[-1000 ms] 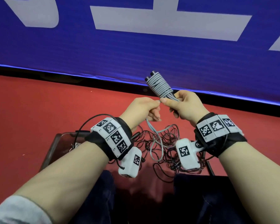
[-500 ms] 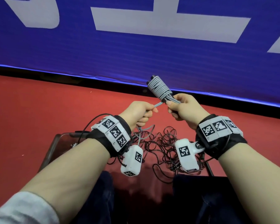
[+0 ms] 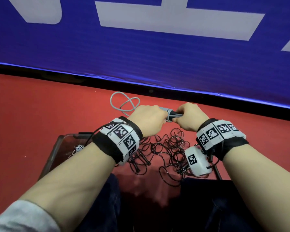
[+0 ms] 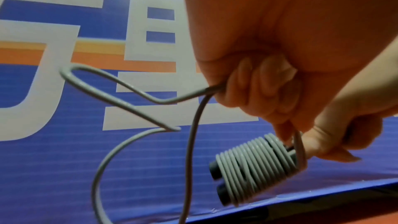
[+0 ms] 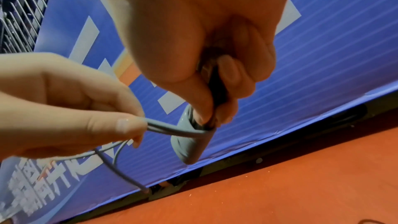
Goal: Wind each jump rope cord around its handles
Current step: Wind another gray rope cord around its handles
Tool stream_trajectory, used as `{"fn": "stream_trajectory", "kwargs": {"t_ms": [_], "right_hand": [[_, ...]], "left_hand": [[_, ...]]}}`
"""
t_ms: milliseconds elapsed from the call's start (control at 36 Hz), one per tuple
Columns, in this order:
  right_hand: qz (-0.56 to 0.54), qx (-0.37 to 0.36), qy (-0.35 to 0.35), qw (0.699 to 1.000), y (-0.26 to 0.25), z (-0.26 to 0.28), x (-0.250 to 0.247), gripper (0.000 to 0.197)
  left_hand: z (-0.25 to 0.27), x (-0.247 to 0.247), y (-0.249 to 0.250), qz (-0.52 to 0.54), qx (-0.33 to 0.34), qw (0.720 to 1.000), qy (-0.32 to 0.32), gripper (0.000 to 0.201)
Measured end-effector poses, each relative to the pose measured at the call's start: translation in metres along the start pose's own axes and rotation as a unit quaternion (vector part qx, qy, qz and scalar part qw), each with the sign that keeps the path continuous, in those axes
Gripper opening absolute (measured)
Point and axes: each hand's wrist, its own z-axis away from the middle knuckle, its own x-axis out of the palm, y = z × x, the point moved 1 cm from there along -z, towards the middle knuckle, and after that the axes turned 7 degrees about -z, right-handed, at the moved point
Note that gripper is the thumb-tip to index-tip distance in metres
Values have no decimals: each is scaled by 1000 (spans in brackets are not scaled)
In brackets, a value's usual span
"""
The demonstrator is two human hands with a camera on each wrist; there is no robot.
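Both hands have dropped since a second ago: then the wound bundle was raised against the blue banner, now we see it held low over the red floor, lying nearly level between the fists.

We note the right hand (image 3: 190, 118) closed round the two dark handles (image 5: 217, 89), thumb and fingers clamped just above the wraps. In the left wrist view the grey cord (image 4: 254, 161) sits in tight turns around the paired handles, whose dark end caps poke out at the far end of the coil.

Our left hand (image 3: 148, 120) pinches a doubled strand of the same cord between thumb and forefinger, just left of the coil; the strand runs taut to the last wrap. Beyond the left hand the loose cord (image 3: 124, 103) curls in open loops toward the far side.

Near us, between the forearms, a tangle of thin black ropes (image 3: 164, 148) lies spread on the floor. At near left stands a clear bin (image 3: 57, 146) with a small wound grey bundle (image 3: 78, 148) inside. A blue banner (image 3: 141, 56) with white lettering runs along the far edge.
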Motion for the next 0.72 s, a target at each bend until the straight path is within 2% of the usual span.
{"fn": "stream_trajectory", "kwargs": {"t_ms": [83, 167, 278, 417, 639, 722], "right_hand": [[82, -18, -59, 995, -5, 5, 4, 16], [110, -32, -122, 986, -4, 7, 8, 16], [85, -52, -194, 976, 0, 7, 8, 16], [92, -78, -278, 953, 1, 12, 15, 16], [29, -99, -357, 929, -2, 14, 7, 26], [-10, -106, -383, 918, -4, 18, 0, 19]], "left_hand": [[-3, 3, -2, 1, 21, 999, -27, 21], [-5, 7, -5, 3, 46, 998, -38, 20], [-6, 12, -10, 45, 48, 996, -52, 26], [-7, 19, -14, 140, 52, 984, -92, 23], [-5, 22, -24, 286, 58, 949, -116, 23], [-3, 21, -27, 340, 53, 931, -124, 20]]}}
